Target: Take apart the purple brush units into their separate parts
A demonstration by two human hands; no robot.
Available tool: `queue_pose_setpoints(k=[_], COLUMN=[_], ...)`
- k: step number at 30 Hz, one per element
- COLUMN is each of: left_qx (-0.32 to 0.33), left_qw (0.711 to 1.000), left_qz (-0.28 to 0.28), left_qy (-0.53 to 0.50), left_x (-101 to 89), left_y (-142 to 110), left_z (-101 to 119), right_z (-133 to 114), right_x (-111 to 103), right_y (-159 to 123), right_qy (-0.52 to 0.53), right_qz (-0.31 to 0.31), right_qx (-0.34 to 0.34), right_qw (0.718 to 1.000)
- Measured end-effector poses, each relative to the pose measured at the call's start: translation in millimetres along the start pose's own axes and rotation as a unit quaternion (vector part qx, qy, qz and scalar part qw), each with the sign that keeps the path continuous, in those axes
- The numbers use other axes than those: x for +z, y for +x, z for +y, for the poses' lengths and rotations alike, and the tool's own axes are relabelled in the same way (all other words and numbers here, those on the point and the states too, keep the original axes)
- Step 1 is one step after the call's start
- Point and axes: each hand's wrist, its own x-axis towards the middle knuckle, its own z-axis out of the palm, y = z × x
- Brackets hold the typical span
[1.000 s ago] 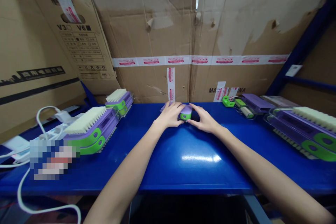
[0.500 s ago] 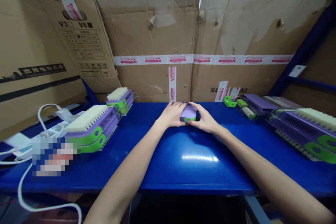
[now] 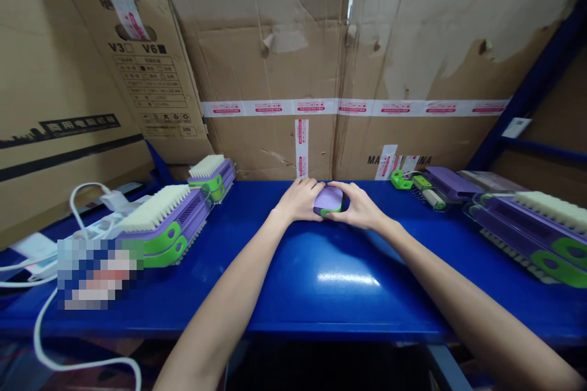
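Turned toward the camera since the frame from a second ago, with more purple top in sight and less of the green end: a small purple-and-green piece [image 3: 328, 197], far back at the middle of a blue table [image 3: 293, 293], near a taped cardboard wall [image 3: 257, 134]. Grasped by both hands. Covered over much of its left end by the left hand [image 3: 300, 201], with fingers laid toward the back and the thumb's contact too hidden to tell. Pinched at the right end by the right hand [image 3: 358, 206], with thumb along the near green edge, fingertips by the far edge, and a dark gap between palm and piece. Placed directly between the two hands, then; impossible to tell whether resting on the table or slightly raised.

Likely light and stiff, like a moulded plastic shell. Probably a little slick on the smooth top, so best taken by opposite ends, or across the near and far edges, rather than pressed from above. Not obviously fragile. Hidden underneath.

Well apart on the left, purple-and-green brushes [image 3: 167, 220] with cream bristles; on the right, more brushes [image 3: 527, 229] and loose parts [image 3: 424, 186].
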Motion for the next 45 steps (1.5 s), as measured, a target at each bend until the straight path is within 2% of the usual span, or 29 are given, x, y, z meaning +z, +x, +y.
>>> queue_pose_setpoints(k=[5,8,11,14,20,26,30,36,41,45], left_qx=[0.032,-0.010,-0.075,-0.121,-0.136,-0.137,-0.129,-0.109,-0.099,-0.091], left_qw=[0.999,0.998,0.996,0.992,0.990,0.990,0.991,0.994,0.995,0.995], left_qz=[0.026,0.058,0.056,0.040,0.025,0.023,0.021,0.022,0.026,0.030], left_qy=[-0.019,-0.009,0.013,0.019,0.020,0.026,0.032,0.024,0.020,0.022], left_x=[0.2,3.7,7.1,7.7,6.6,8.8,8.5,11.7,12.3,9.4], left_y=[-5,-10,-13,-15,-12,-12,-12,-11,-11,-10], left_z=[-10,-20,-29,-32,-28,-29,-28,-28,-25,-19], right_z=[7,21,44,65,83,88,93,94,83,73], right_x=[-19,-26,-25,-22,-20,-19,-19,-19,-23,-23], right_y=[-4,-6,-7,-10,-17,-19,-20,-20,-18,-17], right_qy=[0.121,0.173,0.110,0.030,-0.040,-0.082,-0.117,-0.151,-0.172,-0.193], right_qz=[-0.040,-0.004,0.070,0.106,0.127,0.094,0.057,0.063,0.073,0.034], right_qx=[0.061,0.103,0.141,0.161,0.255,0.338,0.340,0.322,0.312,0.316], right_qw=[0.990,0.979,0.981,0.981,0.958,0.933,0.931,0.933,0.932,0.928])
